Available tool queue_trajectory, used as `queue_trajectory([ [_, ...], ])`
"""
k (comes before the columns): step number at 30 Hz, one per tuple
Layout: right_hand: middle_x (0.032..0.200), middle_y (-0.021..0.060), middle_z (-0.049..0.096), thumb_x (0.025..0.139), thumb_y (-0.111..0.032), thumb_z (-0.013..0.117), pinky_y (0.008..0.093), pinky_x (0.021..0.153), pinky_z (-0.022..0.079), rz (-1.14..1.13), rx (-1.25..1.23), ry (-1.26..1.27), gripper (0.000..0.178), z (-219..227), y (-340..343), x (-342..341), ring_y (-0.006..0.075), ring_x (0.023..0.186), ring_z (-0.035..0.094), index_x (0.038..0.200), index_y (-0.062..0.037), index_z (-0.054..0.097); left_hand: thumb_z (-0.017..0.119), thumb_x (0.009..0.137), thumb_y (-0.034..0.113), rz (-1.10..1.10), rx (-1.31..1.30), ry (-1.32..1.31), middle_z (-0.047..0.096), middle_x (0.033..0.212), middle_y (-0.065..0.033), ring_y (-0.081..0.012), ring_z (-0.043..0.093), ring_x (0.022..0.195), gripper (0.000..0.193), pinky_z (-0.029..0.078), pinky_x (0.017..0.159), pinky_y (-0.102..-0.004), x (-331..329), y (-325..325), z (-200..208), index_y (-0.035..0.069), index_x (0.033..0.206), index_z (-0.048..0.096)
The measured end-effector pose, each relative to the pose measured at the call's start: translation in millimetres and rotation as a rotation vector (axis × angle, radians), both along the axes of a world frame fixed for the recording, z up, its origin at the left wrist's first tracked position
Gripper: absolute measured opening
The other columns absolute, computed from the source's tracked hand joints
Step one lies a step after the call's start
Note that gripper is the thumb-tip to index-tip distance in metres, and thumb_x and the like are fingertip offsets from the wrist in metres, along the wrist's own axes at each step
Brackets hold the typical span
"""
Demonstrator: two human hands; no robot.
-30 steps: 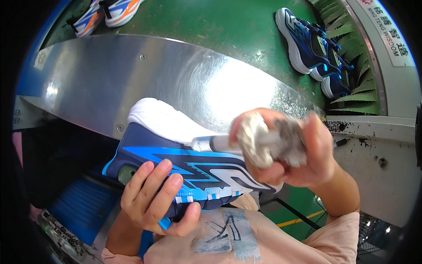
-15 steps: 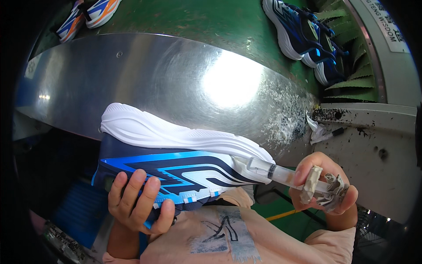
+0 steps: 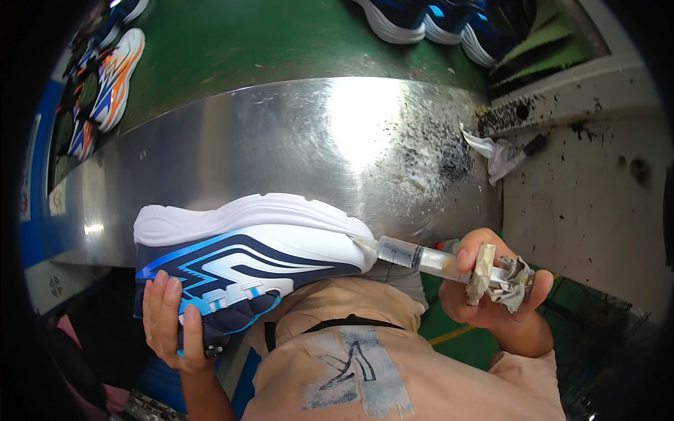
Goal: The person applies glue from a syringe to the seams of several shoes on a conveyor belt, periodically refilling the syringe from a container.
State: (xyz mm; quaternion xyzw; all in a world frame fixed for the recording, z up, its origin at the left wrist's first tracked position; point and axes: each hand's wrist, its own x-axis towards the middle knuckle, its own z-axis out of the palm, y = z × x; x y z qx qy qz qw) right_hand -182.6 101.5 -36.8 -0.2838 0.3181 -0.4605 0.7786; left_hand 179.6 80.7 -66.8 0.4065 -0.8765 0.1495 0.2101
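A blue, navy and white running shoe [image 3: 274, 256] lies on its side in the air, its white sole [image 3: 246, 217] facing away from me and its toe to the right. My left hand [image 3: 168, 319] grips it by the navy upper near the heel and collar. In my right hand [image 3: 495, 284] is a clear syringe [image 3: 421, 258], its flange and plunger end wrapped in pale, crumpled tape. The thumb presses toward the plunger end while the fingers wrap the barrel side. The syringe's tip meets the toe along the seam between sole and upper.
A curved metal work ledge [image 3: 274, 147] spans ahead, with dark and white residue at its right. A green conveyor belt [image 3: 260, 42] runs beyond it, with blue shoes [image 3: 400, 21] at right and orange-white shoes [image 3: 121, 77] at left. A crumpled white wrapper [image 3: 500, 154] lies by the wall.
The shoe has shifted left and slightly down in view, with both hands moving along. The syringe tip has moved from the forefoot's side toward the toe. The view itself has shifted too.
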Motion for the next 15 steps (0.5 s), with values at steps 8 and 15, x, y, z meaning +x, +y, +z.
queue_trajectory([
  [8, 0.08, 0.0044, 0.05, 0.068, -0.077, 0.06, 0.0198, 0.055, 0.036, -0.079, 0.126, 0.009, 0.105, -5, 9, -4, 0.0072, 0.064, 0.045, 0.127, 0.0061, 0.035, 0.08, 0.074, 0.026, -0.041, 0.07, 0.054, 0.058, 0.117, -0.0234, -0.0415, 0.06, 0.105, 0.061, 0.05, 0.091, -0.0526, -20, -19, 18, 0.001, 0.119, 0.048],
  [15, 0.101, 0.0059, 0.051, 0.072, -0.065, 0.069, 0.0213, 0.071, 0.041, -0.107, 0.098, -0.112, 0.099, -15, 14, 5, 0.0077, 0.084, 0.049, 0.131, 0.0061, 0.033, 0.084, 0.065, 0.026, -0.027, 0.207, 0.045, 0.061, 0.116, -0.0208, -0.0375, 0.061, 0.104, 0.066, 0.048, 0.093, -0.0464, -32, -48, 35, 0.002, 0.117, 0.052],
])
